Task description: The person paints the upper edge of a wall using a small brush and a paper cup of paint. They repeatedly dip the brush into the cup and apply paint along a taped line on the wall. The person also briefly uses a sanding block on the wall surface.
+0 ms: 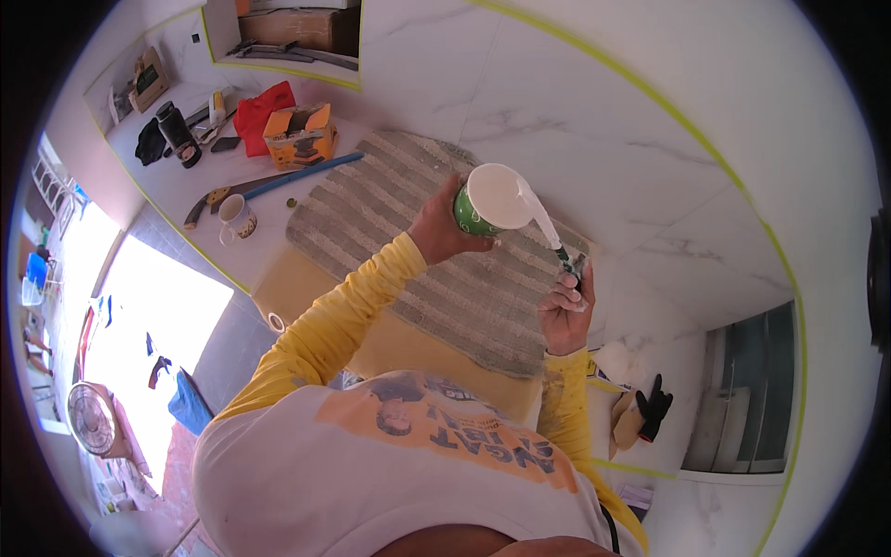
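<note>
My left hand [445, 223] is wrapped round a green patterned cup [476, 215] with a white rim and something white, like paint, inside. It holds the cup upright above a grey striped mat. My right hand [568, 302] is closed on the dark handle of a slim, brush-like tool [546, 221]. White coats the tool's far end, which touches or overlaps the cup's right rim; its exact kind is unclear. White smears show on the right fingers.
The striped mat [371, 218] covers a tan surface. To the left are a white mug [238, 214], a handsaw [221, 196], a blue pipe [306, 174], an orange box [300, 137], a red cloth [263, 116] and a black bottle [179, 136]. Black gloves [654, 408] lie right, near a recess.
</note>
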`<state>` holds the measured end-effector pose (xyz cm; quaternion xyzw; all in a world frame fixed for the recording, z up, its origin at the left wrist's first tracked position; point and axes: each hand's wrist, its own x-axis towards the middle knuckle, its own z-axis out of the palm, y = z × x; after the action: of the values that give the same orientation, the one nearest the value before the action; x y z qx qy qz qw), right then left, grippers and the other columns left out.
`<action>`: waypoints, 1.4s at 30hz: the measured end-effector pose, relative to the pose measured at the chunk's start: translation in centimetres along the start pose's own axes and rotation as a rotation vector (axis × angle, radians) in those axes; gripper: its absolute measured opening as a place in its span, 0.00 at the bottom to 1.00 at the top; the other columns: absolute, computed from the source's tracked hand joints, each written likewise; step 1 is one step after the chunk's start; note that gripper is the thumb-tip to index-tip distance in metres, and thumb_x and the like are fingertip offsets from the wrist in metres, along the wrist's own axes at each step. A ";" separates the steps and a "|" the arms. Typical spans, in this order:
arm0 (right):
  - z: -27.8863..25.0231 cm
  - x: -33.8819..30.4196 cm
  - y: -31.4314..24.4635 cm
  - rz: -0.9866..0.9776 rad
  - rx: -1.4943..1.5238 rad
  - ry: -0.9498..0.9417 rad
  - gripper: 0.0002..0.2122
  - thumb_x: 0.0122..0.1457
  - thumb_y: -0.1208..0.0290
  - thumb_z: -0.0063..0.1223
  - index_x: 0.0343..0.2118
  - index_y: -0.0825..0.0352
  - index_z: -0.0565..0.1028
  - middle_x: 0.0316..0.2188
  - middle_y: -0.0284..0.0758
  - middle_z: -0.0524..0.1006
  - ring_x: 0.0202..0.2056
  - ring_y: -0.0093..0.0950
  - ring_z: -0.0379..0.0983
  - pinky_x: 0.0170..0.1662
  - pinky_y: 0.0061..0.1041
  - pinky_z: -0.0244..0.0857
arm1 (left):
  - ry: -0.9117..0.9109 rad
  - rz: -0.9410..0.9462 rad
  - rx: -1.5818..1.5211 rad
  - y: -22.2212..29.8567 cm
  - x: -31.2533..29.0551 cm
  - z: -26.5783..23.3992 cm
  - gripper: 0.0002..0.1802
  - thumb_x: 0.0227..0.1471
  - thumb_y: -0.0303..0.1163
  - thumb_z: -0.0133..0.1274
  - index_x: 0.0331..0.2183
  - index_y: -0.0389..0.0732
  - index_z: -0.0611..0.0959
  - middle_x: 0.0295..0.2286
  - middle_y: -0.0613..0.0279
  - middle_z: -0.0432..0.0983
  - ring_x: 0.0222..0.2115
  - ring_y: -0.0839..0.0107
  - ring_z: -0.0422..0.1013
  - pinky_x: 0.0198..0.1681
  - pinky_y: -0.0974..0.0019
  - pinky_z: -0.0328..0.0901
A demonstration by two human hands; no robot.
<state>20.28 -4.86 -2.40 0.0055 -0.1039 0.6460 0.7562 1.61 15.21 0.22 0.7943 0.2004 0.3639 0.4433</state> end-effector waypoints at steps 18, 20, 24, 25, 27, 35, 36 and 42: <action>13.0 10.5 -17.3 -1.089 -1.428 0.079 0.17 0.62 0.71 0.57 0.53 0.70 0.73 0.39 0.39 0.79 0.39 0.26 0.77 0.45 0.24 0.72 | -0.035 0.088 -0.324 5.1 10.4 3.5 0.50 0.35 0.36 0.74 0.55 0.32 0.62 0.47 0.52 0.71 0.47 0.66 0.71 0.49 0.64 0.71; 13.4 12.8 -19.7 -1.102 -1.713 0.140 0.16 0.59 0.73 0.60 0.49 0.71 0.76 0.38 0.38 0.80 0.37 0.24 0.77 0.45 0.23 0.71 | -0.038 -0.012 -0.341 3.2 8.6 3.2 0.51 0.35 0.35 0.74 0.56 0.33 0.62 0.47 0.52 0.71 0.48 0.66 0.71 0.49 0.64 0.71; 13.2 15.5 -23.8 -1.120 -2.108 0.257 0.14 0.57 0.73 0.62 0.47 0.68 0.79 0.39 0.37 0.81 0.38 0.23 0.77 0.46 0.21 0.70 | -0.042 -0.052 -0.307 0.3 6.8 1.8 0.49 0.36 0.32 0.73 0.56 0.36 0.63 0.47 0.55 0.71 0.47 0.66 0.71 0.49 0.64 0.70; 13.0 15.6 -24.9 -1.154 -2.186 0.235 0.14 0.57 0.72 0.63 0.47 0.67 0.79 0.39 0.37 0.81 0.38 0.23 0.77 0.47 0.21 0.69 | -0.035 -0.071 -0.325 -0.4 6.4 1.2 0.48 0.36 0.31 0.73 0.56 0.36 0.63 0.48 0.56 0.71 0.47 0.67 0.71 0.49 0.64 0.70; 12.6 14.8 -27.8 -1.178 -2.252 0.333 0.15 0.57 0.72 0.63 0.47 0.66 0.79 0.38 0.37 0.81 0.37 0.24 0.77 0.46 0.22 0.70 | 0.002 -0.094 -0.326 -1.5 5.2 -0.4 0.48 0.36 0.30 0.72 0.56 0.36 0.63 0.47 0.56 0.72 0.47 0.67 0.71 0.49 0.64 0.70; 13.0 5.3 -38.4 -1.177 -1.832 0.727 0.13 0.58 0.73 0.60 0.47 0.66 0.79 0.35 0.36 0.81 0.35 0.24 0.75 0.43 0.23 0.69 | 0.199 -0.174 -0.057 -5.4 -1.8 -8.1 0.45 0.34 0.28 0.71 0.54 0.35 0.67 0.45 0.56 0.74 0.45 0.67 0.72 0.47 0.64 0.69; 12.9 5.2 -38.2 -1.265 -1.944 0.637 0.13 0.58 0.72 0.60 0.47 0.66 0.79 0.35 0.37 0.81 0.35 0.26 0.75 0.43 0.25 0.69 | 0.207 -0.207 -0.077 -5.7 -2.6 -8.9 0.45 0.34 0.28 0.71 0.54 0.36 0.67 0.45 0.56 0.74 0.44 0.67 0.72 0.47 0.64 0.69; 12.0 14.6 -29.2 -1.590 -2.423 0.452 0.14 0.57 0.68 0.58 0.45 0.65 0.78 0.35 0.44 0.79 0.37 0.44 0.76 0.42 0.38 0.70 | 0.271 -0.205 -0.093 -6.9 -5.7 -10.8 0.43 0.34 0.26 0.70 0.53 0.36 0.68 0.43 0.57 0.75 0.42 0.68 0.73 0.47 0.64 0.69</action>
<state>49.09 2.84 15.43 -0.6637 -0.4226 -0.4251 0.4474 -10.28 21.26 -4.24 0.6919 0.3211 0.4295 0.4834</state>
